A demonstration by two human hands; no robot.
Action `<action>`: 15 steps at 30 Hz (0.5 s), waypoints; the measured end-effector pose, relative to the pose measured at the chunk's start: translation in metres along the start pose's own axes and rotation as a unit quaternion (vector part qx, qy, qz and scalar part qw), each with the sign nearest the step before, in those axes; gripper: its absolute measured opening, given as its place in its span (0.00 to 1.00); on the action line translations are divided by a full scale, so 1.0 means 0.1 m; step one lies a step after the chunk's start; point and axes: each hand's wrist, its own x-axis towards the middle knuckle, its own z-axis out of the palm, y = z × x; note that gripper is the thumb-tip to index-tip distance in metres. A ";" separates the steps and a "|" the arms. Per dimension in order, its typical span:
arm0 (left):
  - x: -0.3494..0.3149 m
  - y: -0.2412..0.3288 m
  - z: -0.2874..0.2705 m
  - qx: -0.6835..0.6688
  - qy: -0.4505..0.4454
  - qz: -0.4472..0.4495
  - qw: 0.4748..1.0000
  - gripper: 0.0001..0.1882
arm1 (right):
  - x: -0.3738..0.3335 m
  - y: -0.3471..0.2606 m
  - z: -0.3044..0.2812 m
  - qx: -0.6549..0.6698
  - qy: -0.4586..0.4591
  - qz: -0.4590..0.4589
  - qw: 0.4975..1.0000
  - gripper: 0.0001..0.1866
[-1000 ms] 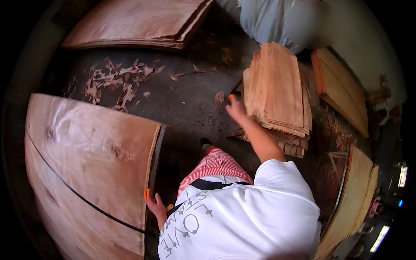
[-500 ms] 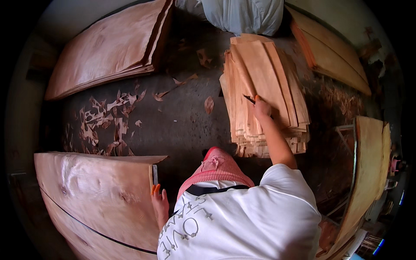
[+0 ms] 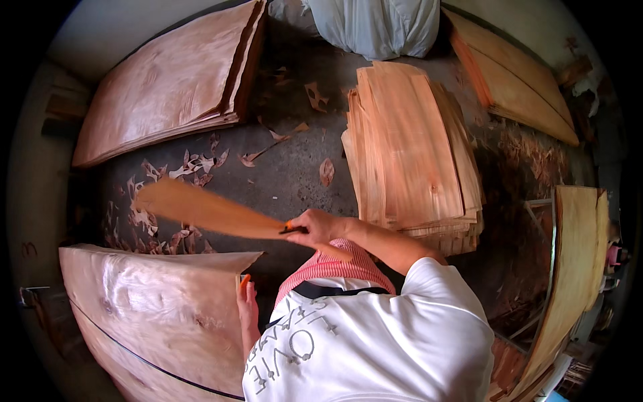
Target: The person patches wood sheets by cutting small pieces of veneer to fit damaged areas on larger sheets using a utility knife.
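The right hand (image 3: pixel 318 228) grips a dark tool (image 3: pixel 295 230) and leftward-running wood strip (image 3: pixel 211 211); the left hand (image 3: pixel 248 305), loosely open, adjoins the sheet (image 3: pixel 167 301).

There were: two hands (image 3: pixel 318 226) | one held wood strip (image 3: pixel 207 206) | one strip stack (image 3: pixel 408 147) | four broad-sheet piles (image 3: pixel 167 80) | one white shirt (image 3: pixel 382 328)

Wide fisheye view from the wearer's head, facing steeply down. The shirt (image 3: pixel 402 328) sits closest, filling the lower middle; the right hand (image 3: pixel 320 226) and left hand (image 3: pixel 248 307) lie beyond it, the floor (image 3: pixel 301 187) farther below. A bag (image 3: pixel 376 27) meets the top edge; straight lines bow near the black rim.
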 end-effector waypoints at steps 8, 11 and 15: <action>0.50 0.58 0.03 -0.394 0.063 -0.022 0.917 0.27 | 0.79 -0.06 0.13 0.117 -0.177 -0.091 0.973 0.16; 0.89 0.71 -0.02 -0.485 -0.044 0.016 0.873 0.22 | 1.02 0.02 -0.03 0.135 -0.214 -0.006 0.967 0.14; 1.46 0.92 -0.11 -0.571 -0.019 0.076 0.817 0.18 | 1.65 0.28 -0.28 0.131 -0.182 0.055 0.973 0.11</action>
